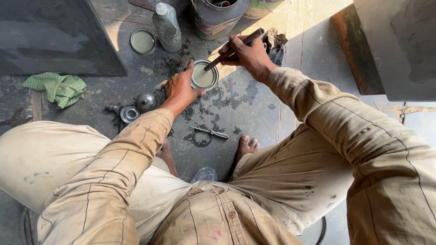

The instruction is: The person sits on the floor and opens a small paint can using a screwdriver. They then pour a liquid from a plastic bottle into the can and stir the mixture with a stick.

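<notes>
Head view: my left hand (180, 89) wraps the small round metal tin of pale cream paint (204, 77) on the stained grey concrete floor (254, 104). Right hand (247, 53) is closed on a brown wooden stick (234, 49), tip dipped in. Best stirred slowly, tin braced. Screwdriver (210, 132) near my bare foot (247, 146).

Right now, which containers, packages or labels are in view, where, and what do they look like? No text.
Small paint can: floor centre, round, open, pale greenish paint; left hand grips it, right hand holds a brown stick dipped in it.
Loose lid: upper left, round, pale inside.
Plastic bottle: beside the lid, clear, grimy.
Large can: top centre, round, dull metal with a banded label.
No signs or screens.
</notes>
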